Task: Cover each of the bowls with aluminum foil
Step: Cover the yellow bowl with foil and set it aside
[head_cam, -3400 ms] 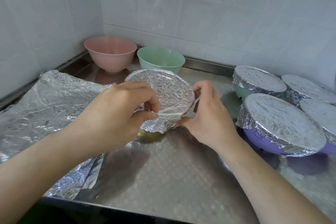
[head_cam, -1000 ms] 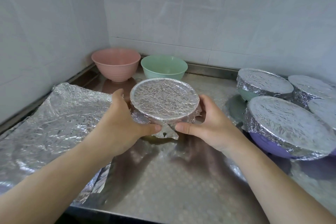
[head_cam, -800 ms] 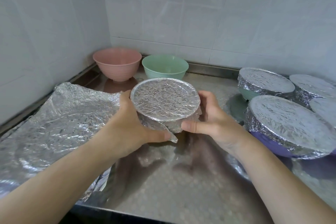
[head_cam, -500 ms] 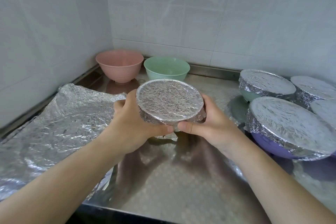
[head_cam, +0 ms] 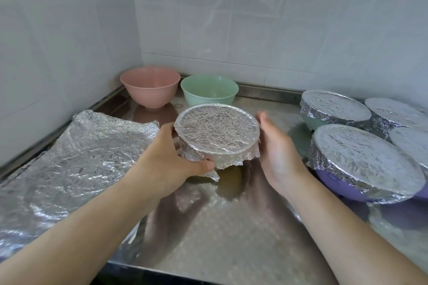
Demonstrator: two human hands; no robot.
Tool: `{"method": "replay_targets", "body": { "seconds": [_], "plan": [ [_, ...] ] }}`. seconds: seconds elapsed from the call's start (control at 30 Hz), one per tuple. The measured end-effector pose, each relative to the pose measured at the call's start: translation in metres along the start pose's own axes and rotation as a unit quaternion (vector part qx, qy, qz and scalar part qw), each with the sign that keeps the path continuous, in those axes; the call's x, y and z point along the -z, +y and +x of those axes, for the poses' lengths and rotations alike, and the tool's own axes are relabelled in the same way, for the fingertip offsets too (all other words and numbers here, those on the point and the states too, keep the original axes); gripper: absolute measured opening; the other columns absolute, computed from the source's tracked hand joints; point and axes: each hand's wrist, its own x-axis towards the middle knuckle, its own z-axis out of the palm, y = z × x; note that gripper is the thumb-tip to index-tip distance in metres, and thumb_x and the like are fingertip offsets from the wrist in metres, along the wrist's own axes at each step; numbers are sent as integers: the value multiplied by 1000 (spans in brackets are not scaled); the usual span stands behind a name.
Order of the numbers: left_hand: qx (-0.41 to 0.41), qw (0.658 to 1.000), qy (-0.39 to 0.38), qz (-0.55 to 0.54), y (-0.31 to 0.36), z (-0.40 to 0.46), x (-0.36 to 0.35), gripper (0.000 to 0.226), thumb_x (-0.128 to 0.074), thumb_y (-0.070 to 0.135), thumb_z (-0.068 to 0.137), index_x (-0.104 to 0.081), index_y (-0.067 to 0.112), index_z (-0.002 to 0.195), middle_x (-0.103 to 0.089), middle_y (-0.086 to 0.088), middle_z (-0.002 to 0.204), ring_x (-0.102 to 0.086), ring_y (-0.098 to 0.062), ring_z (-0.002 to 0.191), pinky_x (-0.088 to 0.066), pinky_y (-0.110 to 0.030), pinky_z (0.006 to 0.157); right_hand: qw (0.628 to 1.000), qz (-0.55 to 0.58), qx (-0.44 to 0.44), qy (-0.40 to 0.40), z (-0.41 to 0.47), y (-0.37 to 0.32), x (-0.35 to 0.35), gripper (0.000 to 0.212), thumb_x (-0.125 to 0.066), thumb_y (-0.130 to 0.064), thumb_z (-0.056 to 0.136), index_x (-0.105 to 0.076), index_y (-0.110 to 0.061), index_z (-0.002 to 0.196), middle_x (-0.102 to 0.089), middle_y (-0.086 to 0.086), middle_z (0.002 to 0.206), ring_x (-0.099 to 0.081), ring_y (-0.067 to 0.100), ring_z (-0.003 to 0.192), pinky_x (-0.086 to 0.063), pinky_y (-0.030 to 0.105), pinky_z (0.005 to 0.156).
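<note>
Crinkled silver foil is wrapped tight over the top of a bowl (head_cam: 216, 133) that the left hand (head_cam: 171, 157) grips at its left side, thumb curled under the front edge and the foil skirt, the bowl lifted clear of the steel counter (head_cam: 231, 227) and tilted a little toward the camera. A loose flap of foil hangs below the thumb. The right hand (head_cam: 276, 148) stands just beside the bowl's right side with fingers fairly straight and relaxed, holding nothing; whether the fingertips touch the foil cannot be told. On the counter to the left lies a large wrinkled foil sheet (head_cam: 76, 159), spread flat. At the back, near the corner of the white tiled wall (head_cam: 254, 18), stand a pink bowl (head_cam: 150, 87) and a green bowl (head_cam: 209, 89), side by side, both upright and uncovered. On the right sit bowls already covered: a purple bowl (head_cam: 366, 164) nearest, a pale green covered bowl (head_cam: 333, 110) behind it, and two more foil-topped bowls (head_cam: 398, 114) at the right edge, crowded close together, one of them partly cut off by the frame.
</note>
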Motion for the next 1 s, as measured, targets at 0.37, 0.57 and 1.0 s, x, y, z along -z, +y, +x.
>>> {"method": "replay_targets", "body": {
  "seconds": [0.37, 0.57, 1.0],
  "plan": [
    [44, 979, -31, -196, 30, -34, -18, 56, -81, 51, 72, -64, 14, 111, -64, -1, 131, -57, -34, 131, -38, -47, 114, 991, 78, -76, 80, -12, -9, -18, 61, -46, -55, 108, -70, 0, 120, -78, 19, 117, -76, 33, 112, -56, 47, 104],
    [54, 931, 174, -317, 29, -33, -50, 46, -55, 60, 91, -64, 38, 131, -67, 7, 133, -59, -16, 128, -43, -39, 107, 973, 169, -82, 130, -17, -9, -40, 57, -45, -51, 109, -75, -4, 121, -79, 20, 114, -77, 34, 105, -58, 46, 98],
    [13, 921, 216, -323, 19, -21, -60, 21, -52, 53, 95, -69, 48, 106, -67, 41, 103, -57, 17, 107, -37, -31, 108, 970, 173, -64, 161, -17, -14, -43, 44, -55, -49, 105, -75, -11, 109, -80, 13, 105, -76, 31, 95, -56, 46, 98]
  ]
}}
